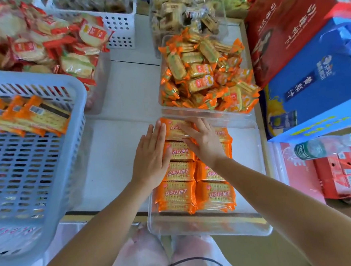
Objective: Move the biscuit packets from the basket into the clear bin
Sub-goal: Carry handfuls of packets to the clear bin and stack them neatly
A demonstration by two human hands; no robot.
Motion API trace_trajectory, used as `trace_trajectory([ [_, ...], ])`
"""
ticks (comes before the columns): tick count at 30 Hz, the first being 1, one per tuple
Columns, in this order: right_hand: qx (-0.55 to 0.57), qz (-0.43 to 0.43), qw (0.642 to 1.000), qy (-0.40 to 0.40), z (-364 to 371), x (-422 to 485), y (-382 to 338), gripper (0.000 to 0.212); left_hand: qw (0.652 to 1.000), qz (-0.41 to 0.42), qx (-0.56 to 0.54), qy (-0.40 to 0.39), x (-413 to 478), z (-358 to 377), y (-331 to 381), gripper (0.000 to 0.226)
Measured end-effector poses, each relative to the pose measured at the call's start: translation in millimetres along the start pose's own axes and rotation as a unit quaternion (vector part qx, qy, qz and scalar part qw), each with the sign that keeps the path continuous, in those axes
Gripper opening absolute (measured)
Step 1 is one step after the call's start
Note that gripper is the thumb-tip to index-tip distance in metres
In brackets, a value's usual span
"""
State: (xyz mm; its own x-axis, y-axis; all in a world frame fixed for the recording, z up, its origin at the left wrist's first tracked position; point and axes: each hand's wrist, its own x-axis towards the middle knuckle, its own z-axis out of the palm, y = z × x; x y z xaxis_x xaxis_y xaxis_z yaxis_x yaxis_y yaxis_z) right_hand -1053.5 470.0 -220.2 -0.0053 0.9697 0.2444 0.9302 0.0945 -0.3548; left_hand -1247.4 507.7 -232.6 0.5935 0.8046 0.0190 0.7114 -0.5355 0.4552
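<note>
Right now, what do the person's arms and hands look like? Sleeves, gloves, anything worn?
Both are bare: the left hand and right hand wear no gloves, and no rings, watch or bands show. The left forearm and right forearm are uncovered up to the frame edge, so no sleeves are visible. Lower down are pale trousers and a thin dark cable across the lap.

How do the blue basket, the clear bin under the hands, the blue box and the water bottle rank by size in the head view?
1. Blue basket, though nearness to the camera inflates it.
2. Clear bin and blue box: look alike, not ranked.
3. Water bottle, clearly smallest.
</note>
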Motion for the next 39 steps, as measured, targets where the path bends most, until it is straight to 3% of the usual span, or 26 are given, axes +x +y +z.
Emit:
trace_trajectory([
  [7, -0.021, -0.021, 0.999, -0.045, -9.9, 2.2, 4.4, 0.045, 0.999, -0.025, 0.019, -0.022, 1.4, -6.8, 6.5, 0.063],
  [12, -0.007, -0.039, 0.999, -0.029, -24.6, 7.0, 3.7, 0.046, 0.998, -0.061, 0.024, -0.006, -0.8, -26.0, 22.9, 0.063],
  [18, 0.159, -0.062, 0.985, 0.008, -52.2, 32.5, -39.9, 0.030, 0.989, -0.032, -0.006, 0.147, -31.8, -75.5, 45.1, 0.037],
  [22, 0.236, -0.090, 0.966, 0.046, -67.3, 58.3, -101.7, 0.020, 0.968, 0.012, -0.010, 0.251, -61.7, -120.7, 47.1, 0.032],
  [28, 0.333, -0.161, 0.929, 0.028, -67.1, 91.6, -207.5, 0.018, 0.924, -0.065, 0.050, 0.373, -98.3, -195.9, -4.3, 0.022],
  [33, 0.313, -0.202, 0.927, -0.048, -28.9, 125.9, -284.2, 0.016, 0.929, -0.184, 0.102, 0.306, -131.9, -240.2, -103.1, 0.042],
  [39, 0.223, -0.153, 0.956, -0.114, 27.6, 174.9, -340.5, 0.022, 0.937, -0.264, 0.146, 0.179, -156.3, -280.8, -233.7, 0.055],
])
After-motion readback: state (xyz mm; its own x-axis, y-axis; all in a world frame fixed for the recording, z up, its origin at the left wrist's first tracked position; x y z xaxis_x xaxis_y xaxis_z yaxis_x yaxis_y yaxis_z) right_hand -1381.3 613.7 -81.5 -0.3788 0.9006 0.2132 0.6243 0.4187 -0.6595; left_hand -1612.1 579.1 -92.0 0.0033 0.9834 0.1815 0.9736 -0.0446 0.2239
